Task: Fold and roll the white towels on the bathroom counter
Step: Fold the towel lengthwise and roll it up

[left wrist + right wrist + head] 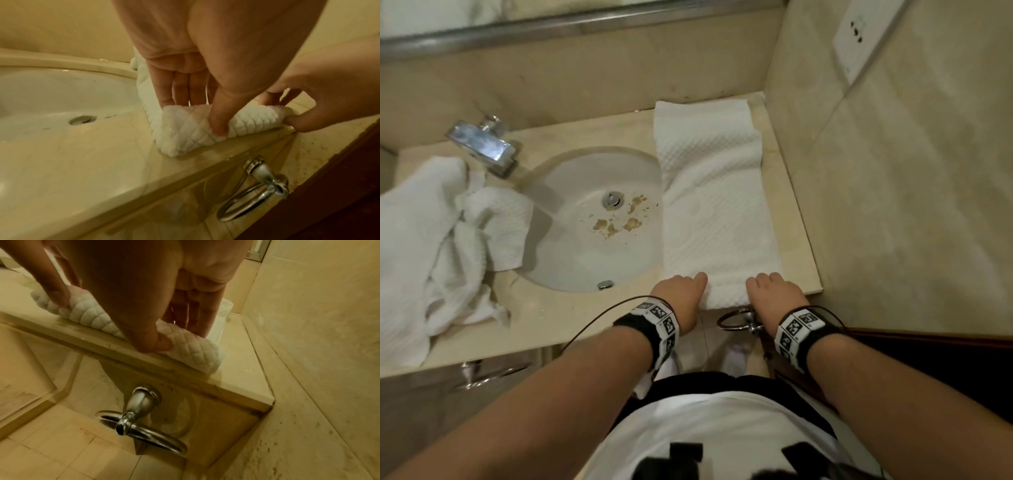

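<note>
Far out past the left hand [678,293], a crumpled towel [431,246] lies heaped on the tabletop [558,318], with the sink [592,219] between them. The left hand pinches the near, rolled end of the folded towel [717,212], thumb in front and fingers [180,87] behind the roll. Just beside it, the right hand [774,291] grips the same roll the same way. The towel stretches away from both hands along the tabletop. Below the right hand hangs a chrome towel ring [141,426].
</note>
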Demonstrator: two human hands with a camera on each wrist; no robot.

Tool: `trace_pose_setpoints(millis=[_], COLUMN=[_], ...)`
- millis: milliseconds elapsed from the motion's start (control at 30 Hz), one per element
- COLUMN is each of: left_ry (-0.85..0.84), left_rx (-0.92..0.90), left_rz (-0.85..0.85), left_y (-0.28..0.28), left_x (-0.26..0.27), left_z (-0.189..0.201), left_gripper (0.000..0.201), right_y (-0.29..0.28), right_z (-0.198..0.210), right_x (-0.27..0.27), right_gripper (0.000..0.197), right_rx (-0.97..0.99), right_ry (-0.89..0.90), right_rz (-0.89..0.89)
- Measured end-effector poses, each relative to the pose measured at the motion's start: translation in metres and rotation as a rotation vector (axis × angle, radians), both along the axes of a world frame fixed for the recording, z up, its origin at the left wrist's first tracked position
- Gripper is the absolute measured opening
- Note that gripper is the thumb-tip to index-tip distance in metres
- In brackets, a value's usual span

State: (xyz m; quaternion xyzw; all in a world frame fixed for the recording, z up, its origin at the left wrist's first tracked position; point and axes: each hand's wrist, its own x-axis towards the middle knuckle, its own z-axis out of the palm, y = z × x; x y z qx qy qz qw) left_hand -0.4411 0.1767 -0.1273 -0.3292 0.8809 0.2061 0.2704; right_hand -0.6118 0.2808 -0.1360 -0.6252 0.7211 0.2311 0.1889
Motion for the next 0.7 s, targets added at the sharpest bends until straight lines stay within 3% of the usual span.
trace_pose_setpoints(millis=[133,200,300,467,700], left_ry=[0.075,0.105,0.128,0.112,0.089], left_rx=[0.101,0.133,0.097,0.021,-0.101], left_rz=[0.186,0.264,0.254,0.209,0.260], left_y=[-0.008,-0.014,-0.022,-0.028,-0.020], left_x=[0.003,0.003,0.001,-0.007,-0.007], left_z=[-0.005,-0.008,-0.011,-0.013,-0.019], left_gripper=[0.022,0.027,0.032,0.021,0.027], right_y=[0.003,0.000,-0.007,-0.011,-0.007], right_z=[-0.005,-0.005,-0.005,-0.011,-0.022], right_x=[0.001,0.000,-0.002,-0.009,-0.012], right_gripper=[0.041,0.044,0.046,0.043,0.046], right_rx=[-0.039,-0.042,-0.026,-0.052,-0.244], right_ry=[-0.012,-0.032,-0.058,-0.105,0.011], right_rz=[-0.013,-0.038,-0.070,-0.073,0.028])
